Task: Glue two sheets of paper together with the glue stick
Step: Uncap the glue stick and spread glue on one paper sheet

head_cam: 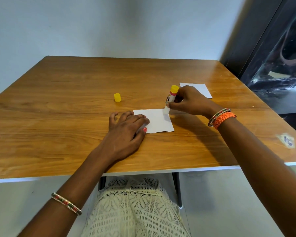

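A small white paper sheet (158, 121) lies on the wooden table (67, 127) in front of me. My left hand (126, 134) rests flat on its left part, fingers spread, holding it down. My right hand (188, 100) grips the uncapped glue stick (170, 99), white with a yellow base on top, tilted, its tip touching the sheet's far right corner. The yellow cap (117, 97) stands on the table to the left. A second white sheet (201, 89) lies farther right, partly hidden behind my right hand.
The table stands against a pale wall; a dark cabinet (277, 65) is beyond its right edge. A worn patch (287, 140) marks the table's near right corner. My lap in a cream lace garment shows below the front edge.
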